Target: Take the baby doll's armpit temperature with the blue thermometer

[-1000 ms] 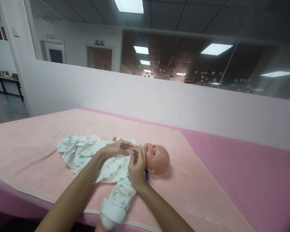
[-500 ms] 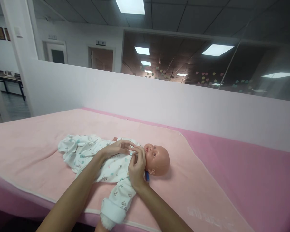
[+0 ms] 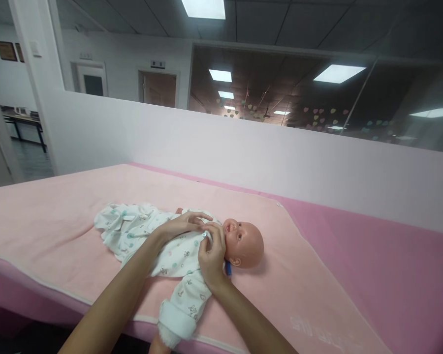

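Note:
A bald baby doll [image 3: 245, 246] lies on its back, head toward the right, dressed in a white patterned baby garment [image 3: 177, 255]. My left hand [image 3: 184, 224] rests over the chest of the garment, its fingers curled and closed on the cloth near the neckline. Just below the doll's chin, my right hand [image 3: 213, 253] pinches the garment's front edge between thumb and fingers. A small pale fastener [image 3: 205, 234] shows between the two hands. The fingertips of both hands nearly meet, and part of the neckline is hidden behind them.
The doll lies on a pink mat [image 3: 302, 290] over a darker pink padded surface [image 3: 398, 265]. A turned-back cuff [image 3: 177, 318] reaches the mat's front edge. Behind rises a white partition [image 3: 243, 147] with glass above. A bit of blue [image 3: 228, 268] shows beneath the doll's neck.
The view has shifted slightly, so everything appears a little further right. Both hands stay at the garment's neckline, with only slight finger movement.

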Tool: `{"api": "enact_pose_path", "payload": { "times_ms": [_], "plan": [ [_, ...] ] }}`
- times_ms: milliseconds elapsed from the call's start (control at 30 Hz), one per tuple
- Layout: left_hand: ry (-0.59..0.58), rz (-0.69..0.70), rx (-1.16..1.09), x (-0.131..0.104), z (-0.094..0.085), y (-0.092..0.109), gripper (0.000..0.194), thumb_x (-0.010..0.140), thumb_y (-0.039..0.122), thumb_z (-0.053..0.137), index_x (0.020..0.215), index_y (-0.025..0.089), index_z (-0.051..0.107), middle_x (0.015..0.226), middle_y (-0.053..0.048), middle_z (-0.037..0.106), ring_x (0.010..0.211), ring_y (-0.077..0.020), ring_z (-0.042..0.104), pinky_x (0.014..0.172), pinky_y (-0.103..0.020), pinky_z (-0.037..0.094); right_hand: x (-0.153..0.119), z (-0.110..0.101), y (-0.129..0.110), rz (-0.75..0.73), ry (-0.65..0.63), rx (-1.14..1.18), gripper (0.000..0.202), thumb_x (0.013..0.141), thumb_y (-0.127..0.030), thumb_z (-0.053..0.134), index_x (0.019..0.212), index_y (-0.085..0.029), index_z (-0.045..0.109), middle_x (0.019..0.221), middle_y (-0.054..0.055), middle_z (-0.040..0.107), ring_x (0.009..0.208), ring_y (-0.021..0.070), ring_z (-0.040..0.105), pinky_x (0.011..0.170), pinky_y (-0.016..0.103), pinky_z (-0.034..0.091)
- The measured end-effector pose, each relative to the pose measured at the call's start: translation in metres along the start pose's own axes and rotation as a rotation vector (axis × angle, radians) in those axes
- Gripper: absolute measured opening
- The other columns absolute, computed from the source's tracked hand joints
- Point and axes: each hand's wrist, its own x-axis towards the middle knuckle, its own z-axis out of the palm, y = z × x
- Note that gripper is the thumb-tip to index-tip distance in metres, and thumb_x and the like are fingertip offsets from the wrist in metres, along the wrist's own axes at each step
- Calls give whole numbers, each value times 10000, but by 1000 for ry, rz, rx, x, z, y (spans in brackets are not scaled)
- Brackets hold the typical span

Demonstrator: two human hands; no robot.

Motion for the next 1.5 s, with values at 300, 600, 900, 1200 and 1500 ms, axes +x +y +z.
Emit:
{"api": "enact_pose_path", "payload": {
  "times_ms": [300,600,900,1200,1500],
  "plan": [
    [-26,25,-41,4,-1,-6,396,661,214,669,1048,166,603,859,-41,630,815,-149,566,763,-256,410,0,0,1,10,-39,-15,258,771,-41,346,864,-195,532,933,59,547,966,175,511,863,365,430],
    [132,-14,-149,-3,-1,-1,335,703,202,628,1034,151,601,806,-44,642,746,-128,579,674,-213,429,14,6,2,-508,-374,-277,282,773,-46,349,902,-198,547,932,64,557,936,183,499,915,399,372],
    [562,136,-214,5,-12,-19,265,679,293,632,885,128,609,647,-10,587,592,-110,543,596,-228,435,18,27,5,-420,-433,-465,58,697,-146,447,667,-185,479,713,43,500,711,179,441,760,351,377],
    [405,230,638,-60,6,-6,287,845,331,432,1072,192,540,876,-36,633,805,-175,575,728,-287,451,12,21,5,-333,-373,-379,49,668,-143,439,657,-191,446,679,26,494,682,166,427,704,318,355],
    [492,468,1211,-78,15,-40,258,819,191,394,1051,173,505,1033,-96,585,952,-208,539,830,-342,427,13,20,6,-219,-354,-254,80,637,-119,449,633,-198,440,662,11,506,697,162,448,707,307,344]
  ]
}}
